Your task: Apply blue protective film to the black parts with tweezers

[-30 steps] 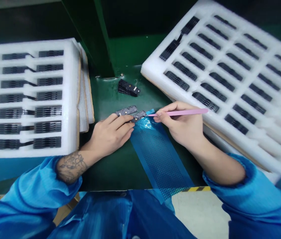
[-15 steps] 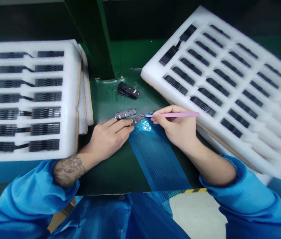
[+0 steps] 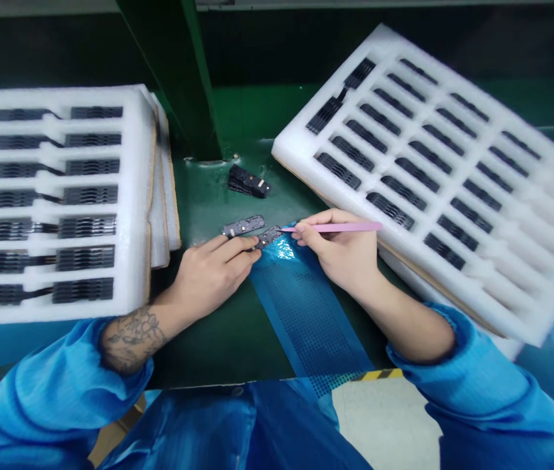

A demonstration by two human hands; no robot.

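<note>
My left hand (image 3: 212, 273) steadies a small black circuit board piece (image 3: 270, 235), with its fingertips pressed on the near end. In my right hand (image 3: 340, 251) is a pair of pink tweezers (image 3: 350, 227), held like a pen. Their tip reaches the far end of that piece; whether it grips anything is too small to see. A second black circuit board piece (image 3: 244, 226) lies just beyond my left fingers. Farther back sits a stack of similar black pieces (image 3: 248, 181). Under my right fingertips runs a blue perforated strip (image 3: 313, 313) with a shiny upper end.
On the left, white foam trays (image 3: 132, 196) are stacked, the top one filled with rows of black parts. Another white foam tray (image 3: 301, 140), tilted at an angle, stands on the right with black parts in many slots. A green post (image 3: 179, 78) rises behind the bench (image 3: 203, 356).
The whole view has shifted slightly, so things appear a little farther left and mostly lower. Both hands keep their hold, and the tweezers' tip stays at the piece.
</note>
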